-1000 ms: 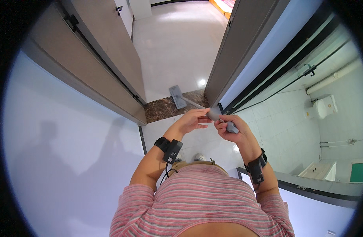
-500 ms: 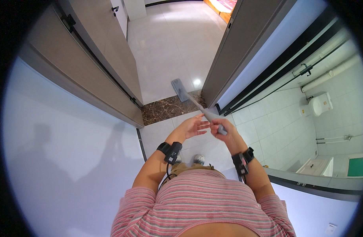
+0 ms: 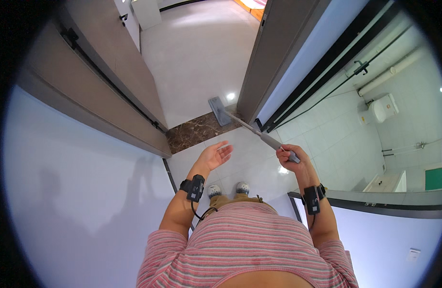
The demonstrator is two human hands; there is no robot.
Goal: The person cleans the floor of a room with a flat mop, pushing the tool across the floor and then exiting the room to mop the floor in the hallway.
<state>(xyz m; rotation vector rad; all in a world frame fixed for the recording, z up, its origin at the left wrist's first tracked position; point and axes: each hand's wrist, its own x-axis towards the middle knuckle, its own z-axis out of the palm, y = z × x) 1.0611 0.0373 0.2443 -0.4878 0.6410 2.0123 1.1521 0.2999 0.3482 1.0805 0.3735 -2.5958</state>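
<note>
A flat mop point(image 3: 271, 141) with a grey handle slants from my right side toward the doorway. My right hand point(image 3: 294, 157) is closed round the upper end of its handle. The flat grey mop head point(image 3: 220, 111) lies partly across the brown marble threshold point(image 3: 188, 134) and partly on the pale floor beyond. My left hand point(image 3: 216, 155) is empty, its fingers stretched out and apart from the handle, in front of the threshold.
A brown door point(image 3: 105, 62) stands open on the left, beside a white wall point(image 3: 86, 182). The door frame point(image 3: 274, 57) rises on the right. Farther right lies a tiled bathroom with a toilet point(image 3: 383, 109) and a low white cabinet point(image 3: 386, 182).
My right hand has moved to the right with the handle's end, tilting the handle. My left hand has drawn away to the left. The mop head stays near the threshold.
</note>
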